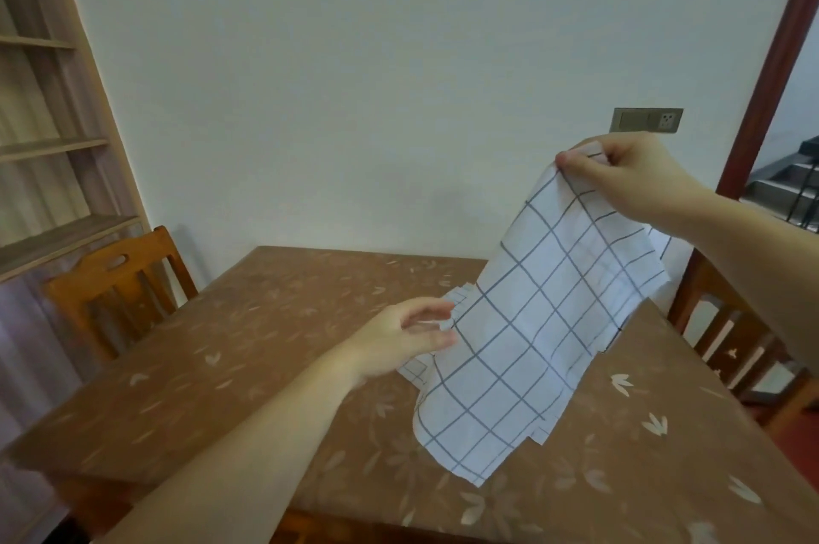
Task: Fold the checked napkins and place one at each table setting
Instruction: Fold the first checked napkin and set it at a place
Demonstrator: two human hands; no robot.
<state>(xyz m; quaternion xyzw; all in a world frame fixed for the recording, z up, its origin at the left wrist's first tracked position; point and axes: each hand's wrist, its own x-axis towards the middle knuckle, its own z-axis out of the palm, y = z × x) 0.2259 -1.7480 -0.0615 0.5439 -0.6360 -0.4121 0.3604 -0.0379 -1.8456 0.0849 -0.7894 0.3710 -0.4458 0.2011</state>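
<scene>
At the left, a wooden chair (119, 282) stands against the counter (248, 348), and the left hand (399, 339) hovers above the counter surface with its fingers (436, 339) loosely spread, holding nothing, just beside or brushing the near edge of the checked napkin (532, 339). The napkin hangs from its upper corner, pinched by the right hand (620, 171) at upper right, while its lower end trails onto the counter over further checked cloth beneath. The fabric appears light, thin and limp, so it should be gripped at the corners or hems and kept taut, since an unsupported span will probably sag or crease.
</scene>
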